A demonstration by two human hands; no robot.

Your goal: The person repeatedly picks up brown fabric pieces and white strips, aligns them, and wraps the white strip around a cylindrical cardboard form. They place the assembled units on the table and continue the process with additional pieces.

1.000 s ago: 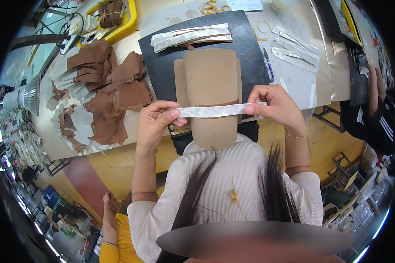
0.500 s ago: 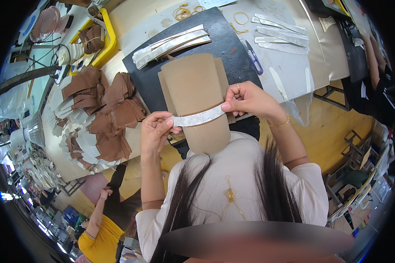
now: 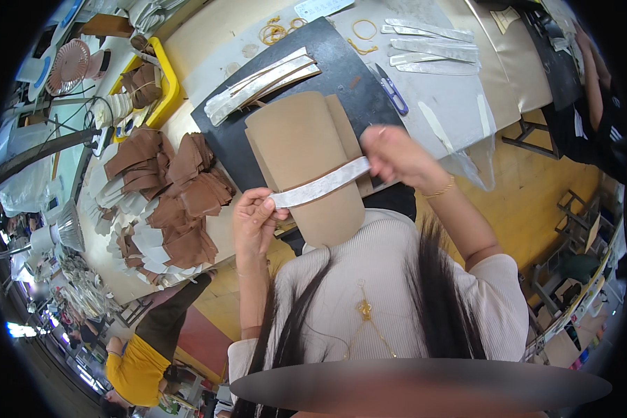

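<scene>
A tan, tongue-shaped board (image 3: pixel 292 139) rests over the table's near edge, its rounded end close to my chest. Across it runs a white-faced strip (image 3: pixel 320 189) with a thin brown edge, slanting up to the right. My left hand (image 3: pixel 256 217) pinches the strip's left end between thumb and fingers. At the strip's right end is my right hand (image 3: pixel 400 159), its fingers smeared by motion, so I cannot see whether they grip it. Under the board lies a black mat (image 3: pixel 348 70), on which a stack of similar white-and-brown strips (image 3: pixel 261 82) sits beyond the board.
Snips (image 3: pixel 391 89) with purple handles lie at the mat's right edge. Farther right are several white strips (image 3: pixel 435 50). Brown cut pieces (image 3: pixel 181 209) pile up on the left, below a yellow tray (image 3: pixel 171 80). Yellow rubber bands (image 3: pixel 275 31) lie at the back. Other people are nearby.
The right hand has gone from a clear pinch on the strip's end to a blur slightly farther right. The strip slants more now. The left hand keeps its pinch; the whole view has shifted a little.
</scene>
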